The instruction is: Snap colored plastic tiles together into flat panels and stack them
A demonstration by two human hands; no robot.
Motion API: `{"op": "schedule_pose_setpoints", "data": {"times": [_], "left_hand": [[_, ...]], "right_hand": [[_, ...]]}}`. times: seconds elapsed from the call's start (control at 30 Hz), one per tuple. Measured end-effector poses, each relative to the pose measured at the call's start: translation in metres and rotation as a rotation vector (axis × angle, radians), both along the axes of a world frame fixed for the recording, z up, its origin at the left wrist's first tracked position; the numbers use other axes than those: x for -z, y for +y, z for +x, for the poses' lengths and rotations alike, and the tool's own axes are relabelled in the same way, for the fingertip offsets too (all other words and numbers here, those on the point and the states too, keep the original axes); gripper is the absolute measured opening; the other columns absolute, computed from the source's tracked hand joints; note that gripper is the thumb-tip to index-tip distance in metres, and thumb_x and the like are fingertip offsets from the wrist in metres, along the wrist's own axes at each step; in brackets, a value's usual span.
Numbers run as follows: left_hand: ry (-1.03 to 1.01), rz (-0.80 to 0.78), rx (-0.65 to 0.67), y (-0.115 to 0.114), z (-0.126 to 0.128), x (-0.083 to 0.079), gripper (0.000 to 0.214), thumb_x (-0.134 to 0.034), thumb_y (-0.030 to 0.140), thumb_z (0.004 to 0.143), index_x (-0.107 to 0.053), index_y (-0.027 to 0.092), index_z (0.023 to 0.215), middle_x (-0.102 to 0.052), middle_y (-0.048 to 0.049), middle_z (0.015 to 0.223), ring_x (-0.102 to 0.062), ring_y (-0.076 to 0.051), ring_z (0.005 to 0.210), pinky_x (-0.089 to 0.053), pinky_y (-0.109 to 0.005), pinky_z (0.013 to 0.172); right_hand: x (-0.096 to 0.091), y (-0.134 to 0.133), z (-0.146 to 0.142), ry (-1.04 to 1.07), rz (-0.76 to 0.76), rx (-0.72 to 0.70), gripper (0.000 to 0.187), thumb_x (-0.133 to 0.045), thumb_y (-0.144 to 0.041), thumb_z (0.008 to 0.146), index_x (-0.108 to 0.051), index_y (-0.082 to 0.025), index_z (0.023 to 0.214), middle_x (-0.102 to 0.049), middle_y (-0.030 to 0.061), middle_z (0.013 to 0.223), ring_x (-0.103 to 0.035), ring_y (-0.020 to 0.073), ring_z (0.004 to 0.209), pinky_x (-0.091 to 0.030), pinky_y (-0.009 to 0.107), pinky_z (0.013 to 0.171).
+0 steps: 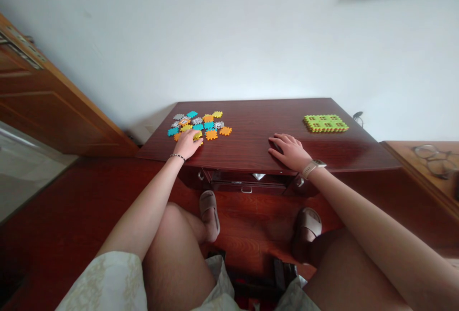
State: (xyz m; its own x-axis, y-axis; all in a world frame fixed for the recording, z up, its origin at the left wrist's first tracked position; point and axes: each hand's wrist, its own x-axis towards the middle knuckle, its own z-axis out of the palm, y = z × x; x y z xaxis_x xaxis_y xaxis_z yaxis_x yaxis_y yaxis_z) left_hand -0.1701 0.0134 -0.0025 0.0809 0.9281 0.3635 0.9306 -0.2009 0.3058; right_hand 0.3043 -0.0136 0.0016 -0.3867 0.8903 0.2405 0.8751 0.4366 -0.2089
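A loose pile of interlocking plastic tiles (195, 125) in grey, teal, orange and yellow lies at the left of the dark red wooden desk (251, 119). My left hand (187, 144) rests at the pile's near edge, fingertips over a yellow tile (197, 136). Whether it grips that tile is hidden. My right hand (289, 152) lies palm down on the bare wood, holding nothing. It is nearest to a flat yellow-green assembled tile panel (325, 123), which sits farther back. A watch (313, 168) circles my right wrist.
The desk's near edge has a drawer with a metal handle (246, 189) below it. A thin cable (357, 118) shows behind the desk's far right corner. Eyeglasses (432, 161) lie on a wooden surface to the right. A wooden door (50, 93) stands at the left.
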Motion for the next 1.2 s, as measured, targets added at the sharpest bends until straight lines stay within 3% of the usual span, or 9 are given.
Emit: {"op": "schedule_pose_setpoints", "data": {"times": [0.27, 0.47, 0.6, 0.87, 1.2], "left_hand": [[0.025, 0.021, 0.077, 0.000, 0.028, -0.007, 0.029, -0.063, 0.035, 0.102, -0.074, 0.022, 0.125, -0.074, -0.0146, 0.138, -0.065, -0.034, 0.134, -0.049, -0.055, 0.126], [0.030, 0.030, 0.101, 0.004, 0.050, -0.009, 0.040, -0.068, 0.033, 0.100, -0.069, 0.019, 0.138, -0.072, -0.0161, 0.144, -0.064, -0.035, 0.138, -0.048, -0.056, 0.127], [0.027, 0.012, 0.099, 0.009, 0.053, -0.007, 0.042, -0.067, 0.029, 0.101, -0.068, 0.016, 0.141, -0.071, -0.0184, 0.148, -0.065, -0.035, 0.139, -0.049, -0.056, 0.126], [-0.008, 0.039, 0.133, 0.011, 0.051, -0.009, 0.046, -0.073, 0.027, 0.099, -0.067, 0.021, 0.144, -0.073, -0.0141, 0.143, -0.065, -0.033, 0.138, -0.050, -0.053, 0.126], [-0.029, 0.063, 0.301, 0.002, 0.072, -0.020, 0.059, -0.079, 0.018, 0.094, -0.063, 0.025, 0.150, -0.068, -0.0111, 0.147, -0.062, -0.031, 0.142, -0.048, -0.052, 0.129]], "right_hand": [[0.000, 0.000, -0.001, 0.018, -0.002, -0.011, 0.061, -0.047, -0.064, 0.110, -0.063, -0.031, 0.160, -0.056, 0.0122, 0.170, -0.046, 0.0422, 0.158, -0.040, 0.069, 0.127], [0.000, 0.000, 0.000, 0.018, 0.000, -0.012, 0.061, -0.048, -0.064, 0.110, -0.063, -0.031, 0.159, -0.056, 0.0124, 0.170, -0.047, 0.0422, 0.157, -0.040, 0.068, 0.127], [0.000, 0.000, 0.000, 0.025, -0.002, -0.010, 0.062, -0.048, -0.064, 0.110, -0.063, -0.030, 0.159, -0.057, 0.0123, 0.170, -0.047, 0.0421, 0.157, -0.040, 0.068, 0.128], [0.000, 0.000, 0.000, 0.027, 0.004, -0.013, 0.062, -0.048, -0.064, 0.110, -0.064, -0.031, 0.159, -0.057, 0.0126, 0.169, -0.048, 0.0423, 0.156, -0.041, 0.069, 0.127], [0.000, 0.000, 0.000, 0.023, 0.003, -0.013, 0.062, -0.046, -0.065, 0.110, -0.063, -0.031, 0.159, -0.057, 0.0127, 0.170, -0.048, 0.0424, 0.157, -0.041, 0.069, 0.126]]}}
